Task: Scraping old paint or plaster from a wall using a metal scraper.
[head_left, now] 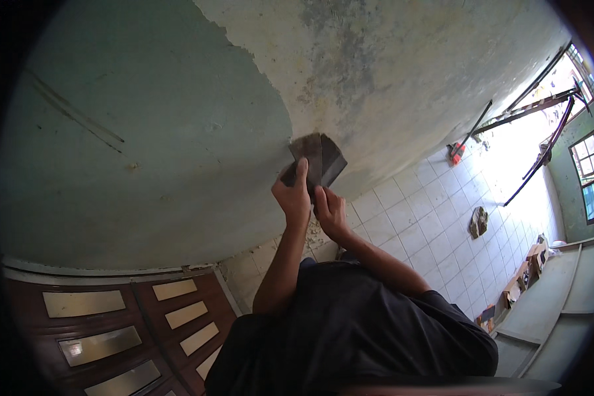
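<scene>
A wide, dark scraper blade (318, 160) was held flat against the wall (178, 132), right at the ragged edge where green paint gave way to bare, mottled plaster (402, 72). The left hand (292, 193) was wrapped around the tool, its fingers (301, 173) closed on the lower part with the thumb laid up along the back. The right hand (329, 212) was set just beneath and beside it, fingers curled about what was judged to be the handle.

For the stroke to go well, the blade would best be kept at a shallow angle to the wall and driven under the lip of the remaining paint rather than across it, with pressure shared evenly between both hands so that a corner was not dug into the plaster. Short, overlapping passes along the paint edge were judged safer than long ones.

The handle itself was covered by the two hands, so its shape and length could not be made out. The working edge of the blade was lost against the dark wall stain. The right hand's fingertips were hidden behind the left wrist. Across the tiled floor (435, 218), the long poles (534, 99) by the bright doorway were washed out by glare, and the small objects along the ledge (528, 264) were too small to identify.
</scene>
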